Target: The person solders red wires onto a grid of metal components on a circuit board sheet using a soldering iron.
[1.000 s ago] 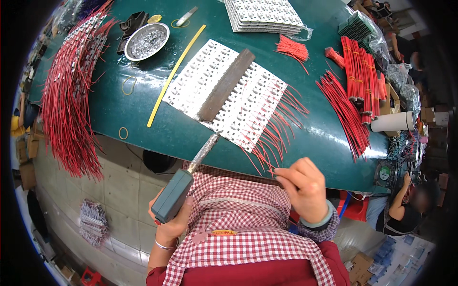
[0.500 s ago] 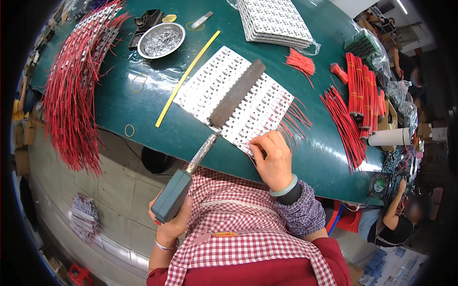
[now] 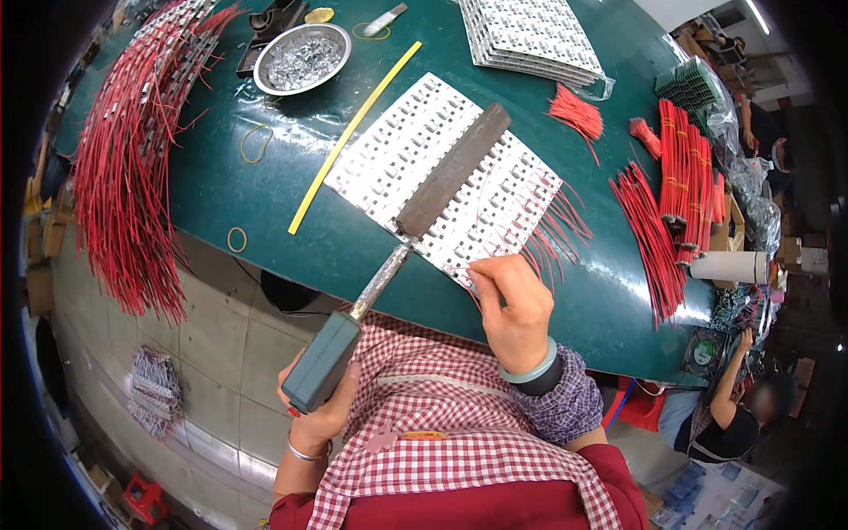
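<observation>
My left hand [image 3: 325, 408] is wrapped round the dark green handle of a soldering iron [image 3: 329, 360]. Its tip is at the near edge of a white circuit board panel [image 3: 382, 152], beside the lower end of a dark bar [image 3: 452, 170] lying across the panel. Over the panel's near right corner, my right hand [image 3: 517, 305] has thumb and forefinger pinched on a thin red wire [image 3: 457, 268]. More red wires [image 3: 556, 231] trail off the panel's right edge.
Left, a heap of red-wired boards [image 3: 128, 177] overhangs the table. A metal bowl [image 3: 259, 78] of silvery scraps and a yellow strip [image 3: 353, 132] lie beyond the panel. Stacked panels [image 3: 534, 35] stand at the back; red wire bundles [image 3: 649, 238] lie right. Another person [image 3: 729, 415] sits far right.
The table scene has shifted slightly in view. My right hand has drawn a little right, with the wire at its fingertips now showing more plainly. The soldering iron stays near the bar's end.
</observation>
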`<state>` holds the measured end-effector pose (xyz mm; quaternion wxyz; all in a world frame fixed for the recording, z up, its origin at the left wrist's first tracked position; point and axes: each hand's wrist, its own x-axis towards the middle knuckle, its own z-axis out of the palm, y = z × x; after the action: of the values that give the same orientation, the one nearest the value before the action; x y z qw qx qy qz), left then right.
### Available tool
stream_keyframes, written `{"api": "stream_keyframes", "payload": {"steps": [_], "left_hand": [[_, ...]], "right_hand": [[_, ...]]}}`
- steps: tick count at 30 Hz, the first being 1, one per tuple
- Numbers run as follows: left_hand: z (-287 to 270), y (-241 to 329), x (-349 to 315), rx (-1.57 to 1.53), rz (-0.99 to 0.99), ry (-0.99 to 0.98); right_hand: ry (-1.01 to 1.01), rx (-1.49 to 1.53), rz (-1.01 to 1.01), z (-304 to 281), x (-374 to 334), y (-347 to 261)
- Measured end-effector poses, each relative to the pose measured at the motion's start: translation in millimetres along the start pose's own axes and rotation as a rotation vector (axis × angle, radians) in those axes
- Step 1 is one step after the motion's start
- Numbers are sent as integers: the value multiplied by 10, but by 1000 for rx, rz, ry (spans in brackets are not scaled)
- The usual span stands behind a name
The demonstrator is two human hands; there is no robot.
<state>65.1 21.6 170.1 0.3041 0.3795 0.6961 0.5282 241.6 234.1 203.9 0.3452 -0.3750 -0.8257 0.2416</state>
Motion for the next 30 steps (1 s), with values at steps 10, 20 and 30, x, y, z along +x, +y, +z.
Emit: {"api": "stream_keyframes", "payload": {"steps": [10,20,30], "left_hand": [[66,35,47,62,13,-64],[51,145,181,214,128,-147],[79,202,196,166,74,-111]], "right_hand": [[-58,-93,6,156,-34,42],[-108,-198,-78,155,-23,67],[-117,-203,-76,148,-26,72]]}}
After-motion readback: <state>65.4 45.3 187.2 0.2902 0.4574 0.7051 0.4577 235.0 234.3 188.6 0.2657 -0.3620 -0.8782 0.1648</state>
